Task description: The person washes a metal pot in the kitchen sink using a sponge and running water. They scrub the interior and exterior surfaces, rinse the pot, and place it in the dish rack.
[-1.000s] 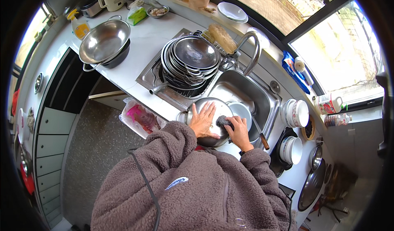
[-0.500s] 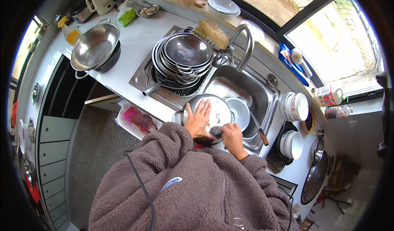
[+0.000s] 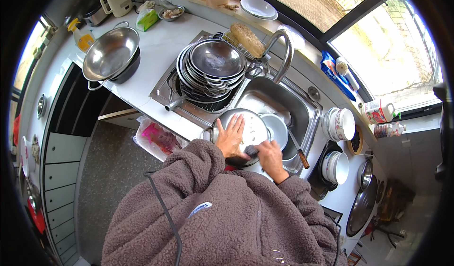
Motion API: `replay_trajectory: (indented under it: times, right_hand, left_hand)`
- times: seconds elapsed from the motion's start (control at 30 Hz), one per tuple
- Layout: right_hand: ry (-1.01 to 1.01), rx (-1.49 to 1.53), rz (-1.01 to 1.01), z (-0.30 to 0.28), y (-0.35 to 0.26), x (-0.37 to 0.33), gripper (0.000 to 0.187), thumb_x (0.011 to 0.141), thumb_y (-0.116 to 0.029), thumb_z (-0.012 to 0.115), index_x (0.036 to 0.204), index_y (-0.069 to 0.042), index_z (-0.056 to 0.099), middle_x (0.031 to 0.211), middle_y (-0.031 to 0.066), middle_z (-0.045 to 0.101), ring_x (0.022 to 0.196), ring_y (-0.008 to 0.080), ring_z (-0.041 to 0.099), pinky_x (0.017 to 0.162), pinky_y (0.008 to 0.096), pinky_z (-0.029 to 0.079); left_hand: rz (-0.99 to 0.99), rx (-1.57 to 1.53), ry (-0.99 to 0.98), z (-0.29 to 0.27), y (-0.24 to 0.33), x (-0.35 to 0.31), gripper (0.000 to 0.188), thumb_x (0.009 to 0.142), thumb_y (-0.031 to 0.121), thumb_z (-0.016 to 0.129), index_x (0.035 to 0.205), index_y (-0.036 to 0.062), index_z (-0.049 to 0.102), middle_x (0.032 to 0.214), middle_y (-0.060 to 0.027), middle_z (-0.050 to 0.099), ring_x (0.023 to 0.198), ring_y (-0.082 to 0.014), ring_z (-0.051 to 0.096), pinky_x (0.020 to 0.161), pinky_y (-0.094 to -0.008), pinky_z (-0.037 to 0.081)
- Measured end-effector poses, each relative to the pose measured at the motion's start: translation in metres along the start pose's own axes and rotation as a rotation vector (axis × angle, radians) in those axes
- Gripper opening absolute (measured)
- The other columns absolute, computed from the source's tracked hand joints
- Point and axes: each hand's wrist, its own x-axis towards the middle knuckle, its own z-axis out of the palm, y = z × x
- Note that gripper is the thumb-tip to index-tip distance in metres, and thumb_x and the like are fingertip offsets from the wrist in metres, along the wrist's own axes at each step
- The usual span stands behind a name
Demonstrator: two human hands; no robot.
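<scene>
A steel pot (image 3: 256,129) with loop handles lies bottom up over the near left part of the sink (image 3: 302,119). My left hand (image 3: 231,138) rests flat on its base, fingers stretched out and a little spread. Closed round a dark grey scouring pad (image 3: 251,151), my right hand (image 3: 270,157) presses it on the near right part of the base; the fingers are slightly blurred. A pale bowl (image 3: 277,128) sits in the sink just right of the pot. Beside it leans a wooden-handled utensil (image 3: 302,156).
Left of the sink stands a tall stack of metal bowls and pans (image 3: 210,72). The curved faucet (image 3: 286,53) arches over the basin. White bowls (image 3: 338,166) stand on a black tray at right. A large two-handled wok (image 3: 111,53) occupies the left counter.
My right hand and the scouring pad have shifted slightly to the right over the pot's base. My left hand stays flat on the pot.
</scene>
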Motion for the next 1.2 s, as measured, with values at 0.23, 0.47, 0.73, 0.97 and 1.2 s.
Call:
replay_trajectory:
  times: [0.23,0.47,0.73,0.97,1.2]
  right_hand:
    - [-0.083,-0.06,-0.023,0.003,0.016,0.001,0.017,0.076,-0.007,0.065,0.088,-0.014,0.073,0.085,0.0056,0.06,0.087,0.0276,0.055,0.078,0.0411,0.044]
    - [0.387,0.099,0.538,-0.022,0.1,0.019,0.02,0.089,-0.02,0.066,0.096,-0.002,0.07,0.096,0.016,0.067,0.087,0.0365,0.06,0.079,0.0444,0.046]
    - [0.157,0.293,0.399,0.033,0.051,0.019,0.031,0.094,-0.023,0.061,0.12,-0.007,0.064,0.105,0.0143,0.067,0.094,0.0303,0.061,0.089,0.041,0.045]
    - [0.206,0.102,0.305,0.039,-0.004,0.007,0.037,0.094,-0.025,0.058,0.131,-0.019,0.061,0.135,0.0142,0.052,0.115,0.0406,0.043,0.101,0.0501,0.035]
    - [0.258,0.187,0.323,0.033,-0.013,0.007,0.03,0.081,-0.018,0.074,0.111,-0.013,0.07,0.11,0.0118,0.06,0.108,0.034,0.048,0.097,0.044,0.037]
  left_hand:
    - [-0.007,0.013,-0.043,-0.002,0.001,0.003,0.147,0.047,0.084,0.07,0.153,-0.0045,0.021,0.163,-0.0152,0.015,0.152,-0.0318,0.009,0.104,-0.0804,0.014]
    - [0.022,-0.026,-0.023,-0.001,-0.005,0.005,0.151,0.046,0.091,0.065,0.153,-0.0046,0.019,0.163,-0.0161,0.015,0.152,-0.0326,0.007,0.105,-0.0804,0.009]
    - [0.178,-0.046,-0.059,-0.003,-0.035,-0.001,0.151,0.047,0.091,0.065,0.153,-0.0058,0.019,0.163,-0.019,0.016,0.151,-0.0362,0.009,0.108,-0.0777,0.003]
    - [0.02,-0.076,0.052,0.004,-0.03,-0.01,0.121,0.066,0.088,0.054,0.154,0.0093,0.03,0.163,-0.0187,0.012,0.151,-0.0383,0.006,0.11,-0.0749,0.002]
    - [-0.144,0.021,0.384,0.017,-0.01,-0.018,0.059,0.095,0.032,0.053,0.15,0.0144,0.04,0.157,-0.0144,0.032,0.144,-0.0348,0.03,0.111,-0.0626,0.025]
